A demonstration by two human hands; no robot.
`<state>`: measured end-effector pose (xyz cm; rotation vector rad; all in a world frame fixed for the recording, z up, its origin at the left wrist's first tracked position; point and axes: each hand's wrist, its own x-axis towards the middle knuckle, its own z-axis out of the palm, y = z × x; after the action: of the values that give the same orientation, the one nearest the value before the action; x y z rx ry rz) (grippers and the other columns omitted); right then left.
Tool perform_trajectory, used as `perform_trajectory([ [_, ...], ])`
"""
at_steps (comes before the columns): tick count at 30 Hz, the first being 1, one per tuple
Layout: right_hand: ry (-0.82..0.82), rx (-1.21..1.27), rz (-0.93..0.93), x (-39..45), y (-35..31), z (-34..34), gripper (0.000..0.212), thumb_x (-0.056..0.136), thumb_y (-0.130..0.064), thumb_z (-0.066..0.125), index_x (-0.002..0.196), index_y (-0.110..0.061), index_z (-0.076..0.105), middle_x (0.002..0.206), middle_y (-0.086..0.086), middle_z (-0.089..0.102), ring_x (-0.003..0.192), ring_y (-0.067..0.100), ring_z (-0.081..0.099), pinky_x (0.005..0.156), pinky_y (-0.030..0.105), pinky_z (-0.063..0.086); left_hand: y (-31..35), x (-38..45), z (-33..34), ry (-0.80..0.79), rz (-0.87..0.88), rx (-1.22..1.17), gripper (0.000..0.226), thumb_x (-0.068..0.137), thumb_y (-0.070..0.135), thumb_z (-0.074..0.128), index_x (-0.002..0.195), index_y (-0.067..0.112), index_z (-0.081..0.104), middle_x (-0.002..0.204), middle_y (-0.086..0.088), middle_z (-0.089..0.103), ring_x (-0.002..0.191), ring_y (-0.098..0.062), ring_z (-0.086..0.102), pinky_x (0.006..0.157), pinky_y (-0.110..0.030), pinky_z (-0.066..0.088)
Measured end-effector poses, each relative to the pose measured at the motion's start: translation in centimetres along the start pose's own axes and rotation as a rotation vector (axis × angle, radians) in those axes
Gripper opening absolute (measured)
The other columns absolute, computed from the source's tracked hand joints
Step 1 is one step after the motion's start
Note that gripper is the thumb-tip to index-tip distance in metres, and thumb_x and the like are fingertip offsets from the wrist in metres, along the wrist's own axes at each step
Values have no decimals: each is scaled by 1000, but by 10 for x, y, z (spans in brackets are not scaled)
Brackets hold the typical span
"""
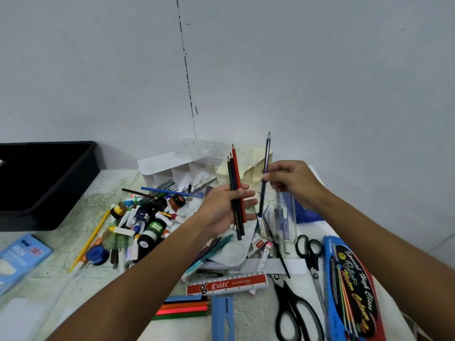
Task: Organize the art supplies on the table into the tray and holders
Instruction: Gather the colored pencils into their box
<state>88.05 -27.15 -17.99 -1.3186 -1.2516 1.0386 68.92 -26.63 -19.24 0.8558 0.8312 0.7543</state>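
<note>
The black tray (49,183) sits at the far left of the table (61,279), against the wall, and what I can see of its inside is dark, so I cannot tell what it holds. The white holder (170,166) stands at the back of the table beyond my hands, its slots open toward me; a few pens lie against its front, though I cannot tell whether any are inside. My left hand (226,210) is palm up, thumb pressed across three colored pencils (236,193), red, dark blue and dark green, their points up. My right hand (290,180) pinches a single dark pencil (265,173) near its middle, upright, just beside the other three. Below my left hand spreads a heap of paint bottles and markers (145,217), with a yellow pencil (89,239) lying at its left edge. A clear plastic case (280,217) lies under my right hand. Nearer me are a red ruler (226,284), a blue ruler (222,318), two pairs of black scissors (295,308) and a box of colored pencils (352,289) at the right edge. A blue packet (19,257) lies at the left.
</note>
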Motion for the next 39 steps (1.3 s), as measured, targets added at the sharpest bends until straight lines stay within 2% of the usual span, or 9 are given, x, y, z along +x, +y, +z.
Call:
perform_trajectory([
  [9,45,77,194,-14,-5,59,7,76,-11,78,75,-12,71,65,-11,64,65,7,53,66,27,42,2,-16,-13,-115,16,-11,24,101,6,39,116,0,56,92,-19,67,78,-29,69,73,-47,58],
  [13,28,190,210,-19,-6,82,20,78,-13,77,95,-8,68,76,2,65,61,11,55,62,26,45,5,-28,-29,-106,52,36,22,100,1,41,117,-5,55,89,-18,66,71,-26,66,71,-44,58],
  [16,-182,353,282,-21,-13,97,33,80,-28,73,100,-3,64,80,18,54,64,26,48,62,30,43,9,-44,-46,-149,43,70,20,99,1,43,112,-6,56,89,-19,65,68,-24,66,66,-39,60],
  [18,-289,489,318,-22,-16,109,39,81,-25,67,109,2,61,99,27,61,86,35,58,75,35,53,12,-57,-57,-213,10,115,17,98,0,43,107,-3,58,88,-19,65,67,-24,66,64,-37,60],
  [21,-376,574,320,-25,-19,134,35,88,-14,55,116,6,56,111,24,67,108,36,64,106,50,41,13,-75,-77,-264,-23,145,18,97,0,46,107,-5,59,89,-21,65,70,-26,67,67,-39,60],
  [26,-252,705,208,-33,-41,168,20,98,-7,44,110,6,55,104,25,68,100,40,67,89,48,54,13,-96,-122,-55,-10,126,40,98,36,47,113,2,62,102,-19,66,91,-30,67,84,-44,54],
  [32,-133,813,71,-56,-54,219,19,99,-5,43,115,2,52,107,27,66,107,40,64,93,47,53,9,-114,-158,135,82,-400,66,92,63,39,123,8,59,129,-23,58,120,-39,54,106,-58,36],
  [36,-90,803,73,-78,-47,256,22,102,-6,39,121,1,48,112,32,64,104,40,66,90,44,55,10,-119,-157,105,104,-382,69,92,66,31,127,12,57,118,-16,67,115,-33,60,107,-56,36],
  [39,-90,784,53,-82,-50,261,20,102,-5,38,118,-1,49,112,32,63,104,40,66,91,44,54,10,-128,-164,73,68,-180,68,96,61,27,122,7,58,98,-13,72,91,-24,68,100,-49,42],
])
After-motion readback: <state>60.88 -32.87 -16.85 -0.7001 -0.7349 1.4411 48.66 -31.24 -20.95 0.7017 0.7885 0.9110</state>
